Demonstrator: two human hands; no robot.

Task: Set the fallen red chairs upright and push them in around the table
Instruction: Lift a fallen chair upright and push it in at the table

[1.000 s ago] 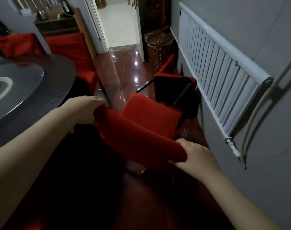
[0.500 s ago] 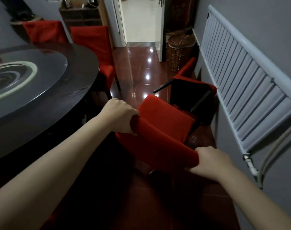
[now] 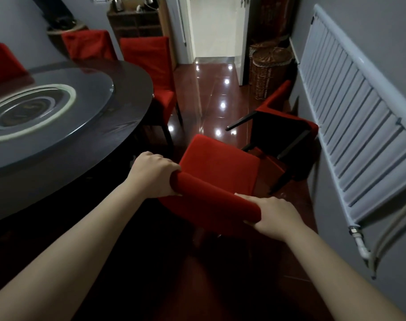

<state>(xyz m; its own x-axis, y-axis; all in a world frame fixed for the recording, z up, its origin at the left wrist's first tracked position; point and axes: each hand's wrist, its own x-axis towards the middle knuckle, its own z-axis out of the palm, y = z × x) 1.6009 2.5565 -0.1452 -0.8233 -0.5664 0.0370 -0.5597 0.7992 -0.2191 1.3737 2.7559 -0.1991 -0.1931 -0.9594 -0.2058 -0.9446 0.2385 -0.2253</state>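
A red chair (image 3: pixel 220 167) stands in front of me, its seat facing away and its backrest top toward me. My left hand (image 3: pixel 154 173) grips the left end of that backrest top. My right hand (image 3: pixel 275 216) grips the right end. A second red chair (image 3: pixel 287 126) lies on its side beyond it, dark legs pointing left, close to the right wall. The round dark table (image 3: pixel 132 126) with a glass turntable fills the left. Three more red chairs stand upright at the table's far side, the nearest one (image 3: pixel 148 63) beside the walkway.
A white radiator (image 3: pixel 350 107) runs along the right wall, with pipes at its near end. A wicker basket (image 3: pixel 270 70) stands by the open doorway (image 3: pixel 215 26) at the back. A wooden shelf unit (image 3: pixel 137 22) is left of the doorway. Glossy red floor (image 3: pixel 215 93) runs between table and wall.
The held chair has risen and come toward me, its backrest top higher now. Both hands kept their grip. My view has swung left, showing more of the table.
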